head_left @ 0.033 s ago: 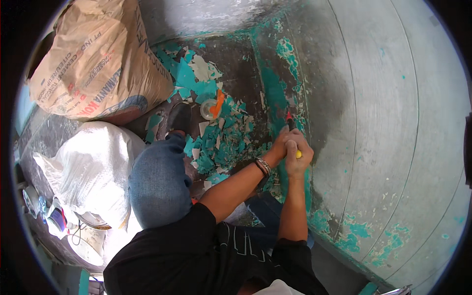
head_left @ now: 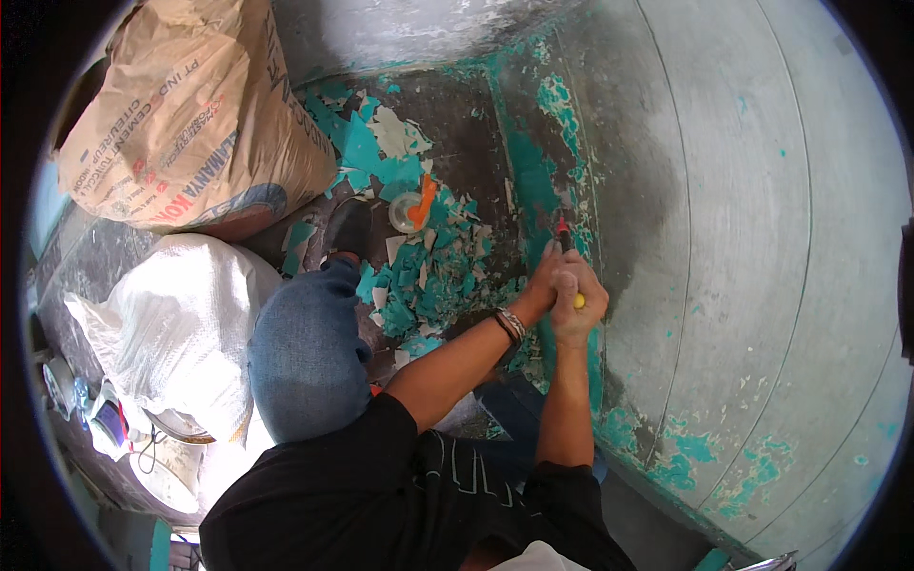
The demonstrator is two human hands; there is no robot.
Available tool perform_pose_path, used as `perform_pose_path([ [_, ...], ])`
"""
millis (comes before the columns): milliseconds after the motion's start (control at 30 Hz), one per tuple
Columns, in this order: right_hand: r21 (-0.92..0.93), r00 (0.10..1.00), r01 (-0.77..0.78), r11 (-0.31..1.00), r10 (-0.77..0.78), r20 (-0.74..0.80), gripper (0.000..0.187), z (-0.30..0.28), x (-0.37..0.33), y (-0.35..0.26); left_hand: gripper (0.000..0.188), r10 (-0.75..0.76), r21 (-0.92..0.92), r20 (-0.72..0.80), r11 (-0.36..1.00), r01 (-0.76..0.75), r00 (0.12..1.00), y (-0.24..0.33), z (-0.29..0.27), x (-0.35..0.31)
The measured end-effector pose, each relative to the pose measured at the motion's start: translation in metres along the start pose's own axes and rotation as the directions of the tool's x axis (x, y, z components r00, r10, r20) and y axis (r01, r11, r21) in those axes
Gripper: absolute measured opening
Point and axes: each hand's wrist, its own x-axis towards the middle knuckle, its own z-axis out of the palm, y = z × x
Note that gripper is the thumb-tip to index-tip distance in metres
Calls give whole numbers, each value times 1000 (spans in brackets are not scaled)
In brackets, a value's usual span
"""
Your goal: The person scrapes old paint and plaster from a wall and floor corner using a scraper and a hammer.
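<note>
filling the right of the frame, a grey wall [head_left: 743, 238] meets teal paint chips [head_left: 428, 276] at centre; right hand [head_left: 576, 300] and left hand [head_left: 545, 281], fists clenched together, grip a scraper [head_left: 564, 233] against it.

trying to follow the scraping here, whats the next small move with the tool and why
Probably push the scraper up along the wall. Both hands, right hand and left hand, grip it at the edge of remaining teal paint, with loose flakes already on the floor.
</note>
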Motion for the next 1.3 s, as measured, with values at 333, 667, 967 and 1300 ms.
perform_pose_path([
  [333, -110, 952, -65, 992, 29, -305, 26, 32, 22, -17, 13, 582, 394, -228, 788, -473, 781, -66, 12, 37],
  [667, -180, 923, -104, 978, 27, -384, 33, 49, 25, 25, 26, 292, 199, -133, 944, -263, 947, -82, -20, 62],
  [967, -173, 965, -63, 983, 16, -261, 26, 29, -15, -32, 27, -454, -939, 110, 243, 242, 884, -17, 15, 8],
  [1300, -96, 987, 15, 995, -30, -157, 17, 23, -64, -6, 15, -581, -731, 99, 509, 455, 808, -37, 9, 7],
])
